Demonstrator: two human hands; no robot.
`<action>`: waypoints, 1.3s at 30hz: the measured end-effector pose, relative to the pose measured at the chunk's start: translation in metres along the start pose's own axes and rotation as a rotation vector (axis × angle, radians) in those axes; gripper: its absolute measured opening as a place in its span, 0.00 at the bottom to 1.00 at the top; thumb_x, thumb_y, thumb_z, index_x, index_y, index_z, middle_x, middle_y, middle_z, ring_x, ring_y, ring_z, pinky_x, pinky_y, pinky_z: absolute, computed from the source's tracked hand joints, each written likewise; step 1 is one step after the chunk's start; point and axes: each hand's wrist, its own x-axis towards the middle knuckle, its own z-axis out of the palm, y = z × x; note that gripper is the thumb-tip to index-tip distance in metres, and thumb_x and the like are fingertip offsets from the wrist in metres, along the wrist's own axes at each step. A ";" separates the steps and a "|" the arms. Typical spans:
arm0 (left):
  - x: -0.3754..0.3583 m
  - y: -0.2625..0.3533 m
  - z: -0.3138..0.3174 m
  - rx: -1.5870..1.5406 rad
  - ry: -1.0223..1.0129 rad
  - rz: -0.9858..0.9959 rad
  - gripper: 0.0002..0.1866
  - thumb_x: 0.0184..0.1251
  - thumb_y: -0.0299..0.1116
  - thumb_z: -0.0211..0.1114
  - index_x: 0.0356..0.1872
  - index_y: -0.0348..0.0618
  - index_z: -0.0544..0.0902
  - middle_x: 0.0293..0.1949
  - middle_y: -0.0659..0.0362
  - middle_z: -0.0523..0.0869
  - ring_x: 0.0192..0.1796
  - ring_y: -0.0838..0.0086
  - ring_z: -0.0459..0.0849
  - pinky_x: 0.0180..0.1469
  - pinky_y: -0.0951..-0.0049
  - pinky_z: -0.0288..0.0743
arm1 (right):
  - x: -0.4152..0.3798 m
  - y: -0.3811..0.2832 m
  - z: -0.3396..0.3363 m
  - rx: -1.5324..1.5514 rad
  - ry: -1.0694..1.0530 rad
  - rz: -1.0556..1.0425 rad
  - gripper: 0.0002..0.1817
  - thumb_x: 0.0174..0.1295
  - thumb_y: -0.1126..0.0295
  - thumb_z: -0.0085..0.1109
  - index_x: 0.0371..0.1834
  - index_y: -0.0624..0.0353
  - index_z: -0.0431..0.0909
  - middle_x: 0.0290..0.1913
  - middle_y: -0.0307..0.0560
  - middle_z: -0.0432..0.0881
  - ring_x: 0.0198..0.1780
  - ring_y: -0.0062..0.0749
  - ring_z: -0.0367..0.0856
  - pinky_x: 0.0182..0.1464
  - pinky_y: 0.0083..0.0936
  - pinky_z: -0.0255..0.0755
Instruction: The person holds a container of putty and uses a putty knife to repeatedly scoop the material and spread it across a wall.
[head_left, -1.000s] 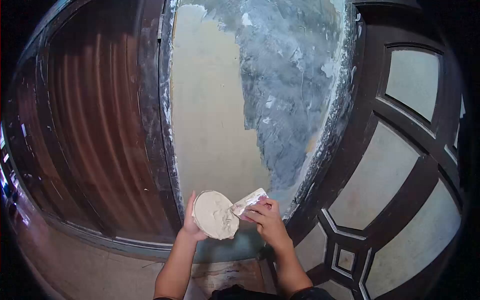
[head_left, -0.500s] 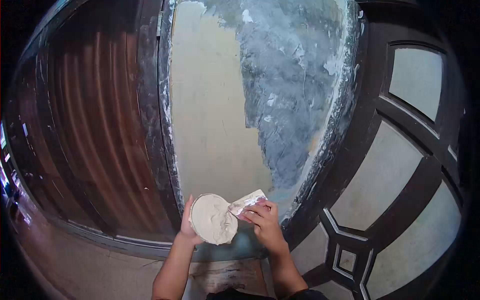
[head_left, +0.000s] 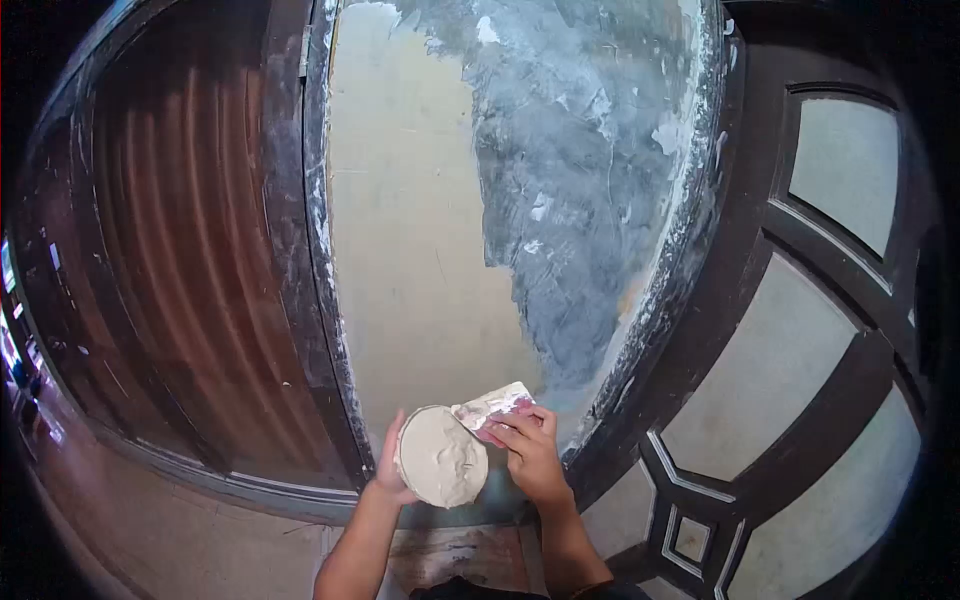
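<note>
My left hand (head_left: 392,468) grips a round tub (head_left: 441,456) from its left side; the tub is full of cream-coloured paste with a rough, dug-up surface. In my right hand (head_left: 529,452) is a flat reddish scraper (head_left: 495,410), smeared with the same pale paste. The scraper's left end is at the tub's upper right rim; whether they touch I cannot tell. Behind both hands stands a wall panel (head_left: 410,230), coated smooth beige on the left and patchy blue-grey on the right.
A dark frame with brown curtain-like folds (head_left: 190,240) stands at the left. On the right is a dark wooden door (head_left: 760,400) with pale inset panels. A brownish board (head_left: 460,555) lies on the floor (head_left: 230,520) below my hands.
The tub and my left hand have moved right and down. The scraper now sits higher against the tub's rim. The view has shifted slightly.
</note>
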 end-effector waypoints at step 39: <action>-0.011 -0.035 -0.053 -0.176 0.250 0.484 0.48 0.77 0.75 0.44 0.75 0.37 0.75 0.70 0.44 0.82 0.69 0.49 0.83 0.71 0.44 0.78 | 0.143 0.186 -0.033 -0.390 0.171 -0.248 0.23 0.58 0.52 0.80 0.46 0.56 0.83 0.43 0.46 0.81 0.50 0.50 0.72 0.54 0.46 0.60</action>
